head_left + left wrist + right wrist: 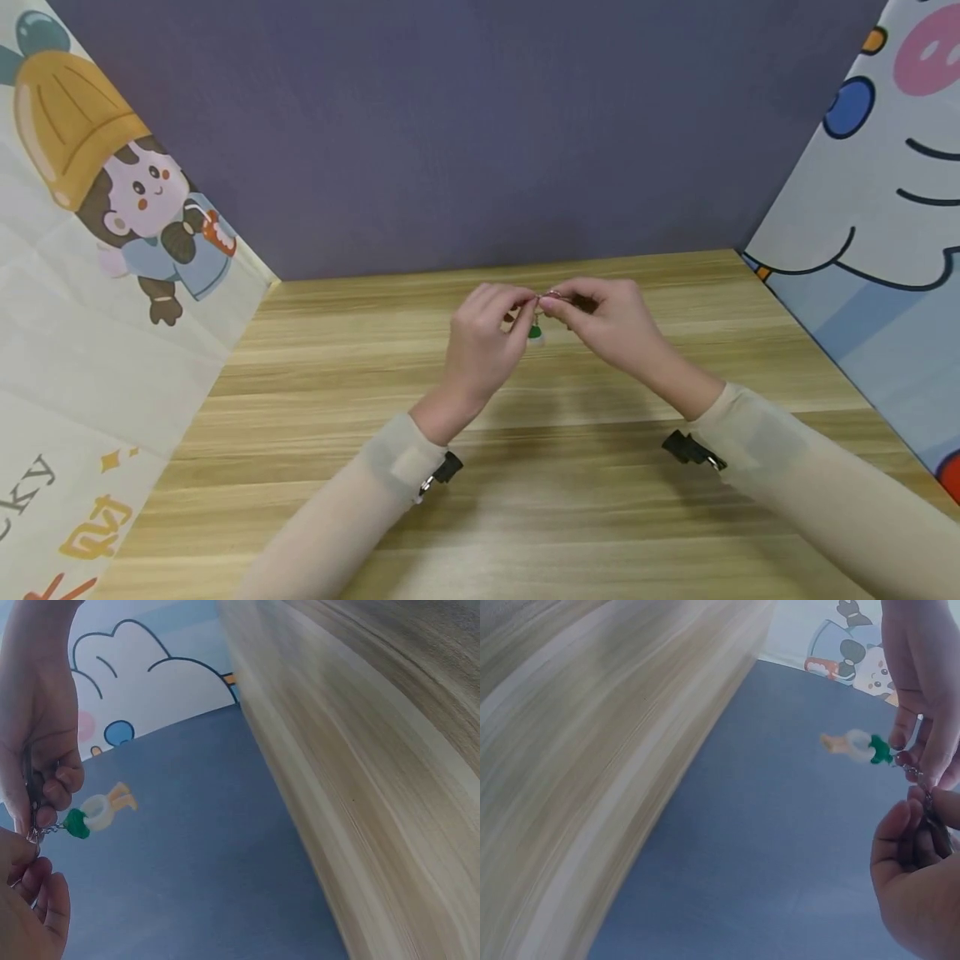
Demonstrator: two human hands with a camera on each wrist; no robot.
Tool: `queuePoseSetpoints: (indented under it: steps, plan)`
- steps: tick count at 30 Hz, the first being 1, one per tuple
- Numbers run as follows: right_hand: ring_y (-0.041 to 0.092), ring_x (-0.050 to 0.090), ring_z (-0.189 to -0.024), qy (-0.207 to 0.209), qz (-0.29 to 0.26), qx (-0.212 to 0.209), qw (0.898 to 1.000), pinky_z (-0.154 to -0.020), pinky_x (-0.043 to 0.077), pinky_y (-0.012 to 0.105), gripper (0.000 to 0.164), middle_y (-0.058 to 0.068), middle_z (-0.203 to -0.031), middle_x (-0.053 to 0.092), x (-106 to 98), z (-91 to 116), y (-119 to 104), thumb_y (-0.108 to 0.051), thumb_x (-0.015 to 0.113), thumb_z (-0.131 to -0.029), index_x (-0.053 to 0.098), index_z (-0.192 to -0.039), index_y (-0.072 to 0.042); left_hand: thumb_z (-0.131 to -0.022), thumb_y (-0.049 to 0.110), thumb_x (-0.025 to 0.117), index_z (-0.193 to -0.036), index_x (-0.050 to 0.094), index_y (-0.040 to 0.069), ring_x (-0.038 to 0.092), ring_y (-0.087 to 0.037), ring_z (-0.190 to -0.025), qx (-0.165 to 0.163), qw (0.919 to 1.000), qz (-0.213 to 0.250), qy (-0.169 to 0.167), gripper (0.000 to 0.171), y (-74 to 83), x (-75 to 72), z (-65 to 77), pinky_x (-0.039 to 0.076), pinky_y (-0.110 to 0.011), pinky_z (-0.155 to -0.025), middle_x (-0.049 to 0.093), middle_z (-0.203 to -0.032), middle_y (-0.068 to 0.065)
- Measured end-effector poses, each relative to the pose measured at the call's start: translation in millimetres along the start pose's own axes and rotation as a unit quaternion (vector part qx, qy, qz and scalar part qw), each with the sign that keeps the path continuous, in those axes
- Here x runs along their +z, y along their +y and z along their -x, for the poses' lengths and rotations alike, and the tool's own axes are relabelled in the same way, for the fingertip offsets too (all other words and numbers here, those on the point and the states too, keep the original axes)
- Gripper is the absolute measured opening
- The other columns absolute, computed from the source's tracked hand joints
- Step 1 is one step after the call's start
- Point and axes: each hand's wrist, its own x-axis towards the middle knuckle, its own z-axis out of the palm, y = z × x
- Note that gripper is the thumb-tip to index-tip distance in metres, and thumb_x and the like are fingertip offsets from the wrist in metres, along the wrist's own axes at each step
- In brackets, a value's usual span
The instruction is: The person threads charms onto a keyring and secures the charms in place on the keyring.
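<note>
Pinching a ring [553, 294] between left hand [487, 327] and right hand [613, 321], above a dangling charm [97, 813]. Might slip if gripped loosely.

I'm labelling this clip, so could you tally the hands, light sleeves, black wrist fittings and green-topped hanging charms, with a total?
Hands: 2 (left hand, right hand)
Light sleeves: 2 (left sleeve, right sleeve)
Black wrist fittings: 2 (left fitting, right fitting)
Green-topped hanging charm: 1
Total: 7
</note>
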Motion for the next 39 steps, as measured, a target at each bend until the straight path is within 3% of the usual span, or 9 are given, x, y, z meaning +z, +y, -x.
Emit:
queuePoseSetpoints:
  steps: [9, 16, 27, 33, 39]
  plan:
    - [0.016, 0.061, -0.069, -0.036, -0.016, 0.036, 0.999, -0.059, 0.050, 0.024, 0.019, 0.007, -0.090, 0.079, -4.0, 0.0, -3.0, -0.029, 0.073, -0.103, 0.083, -0.106, -0.013, -0.099, 0.007, 0.073, -0.095, 0.078, 0.002, 0.072, -0.019, -0.078, -0.002, 1.0000, 0.002, -0.003, 0.008, 0.1, -1.4, -2.0, 0.061, -0.024, -0.069, 0.079, -0.089, -0.010]
    - [0.015, 0.062, -0.069, -0.033, -0.004, 0.028, 0.999, -0.059, 0.050, 0.023, 0.019, 0.007, -0.091, 0.080, -4.8, -1.7, -2.8, -0.026, 0.073, -0.103, 0.084, -0.105, -0.011, -0.098, 0.006, 0.074, -0.095, 0.079, 0.003, 0.072, -0.019, -0.079, -0.004, 0.9999, 0.000, -0.013, 0.006, 0.5, -2.3, -3.1, 0.061, -0.024, -0.071, 0.080, -0.089, -0.009]
    - [0.016, 0.062, -0.066, -0.057, 0.022, 0.007, 0.998, -0.055, 0.048, 0.024, 0.019, 0.007, -0.091, 0.082, -4.9, -1.7, 2.0, -0.023, 0.072, -0.103, 0.083, -0.104, -0.008, -0.096, 0.003, 0.075, -0.095, 0.080, 0.004, 0.075, -0.021, -0.089, 0.032, 0.9977, -0.035, -0.047, 0.005, -2.6, -3.3, -3.5, 0.063, -0.030, -0.082, 0.081, -0.094, -0.008]
    - [0.015, 0.067, -0.071, -0.050, 0.003, 0.017, 0.999, -0.059, 0.052, 0.022, 0.017, 0.007, -0.093, 0.083, -1.2, -0.3, 3.9, -0.023, 0.075, -0.102, 0.084, -0.103, -0.009, -0.095, 0.001, 0.075, -0.092, 0.078, 0.003, 0.074, -0.019, -0.083, 0.037, 0.9978, -0.030, -0.046, 0.005, -4.6, -4.1, -1.0, 0.062, -0.024, -0.075, 0.080, -0.090, -0.008]
    - [0.012, 0.060, -0.065, -0.033, -0.023, 0.028, 0.999, -0.057, 0.048, 0.022, 0.017, 0.008, -0.092, 0.082, 4.9, 1.2, 3.8, -0.024, 0.075, -0.102, 0.085, -0.103, -0.010, -0.094, 0.001, 0.076, -0.091, 0.078, 0.002, 0.072, -0.018, -0.076, 0.024, 0.9993, -0.013, -0.027, 0.004, -5.6, -5.1, 0.8, 0.060, -0.021, -0.070, 0.079, -0.086, -0.009]
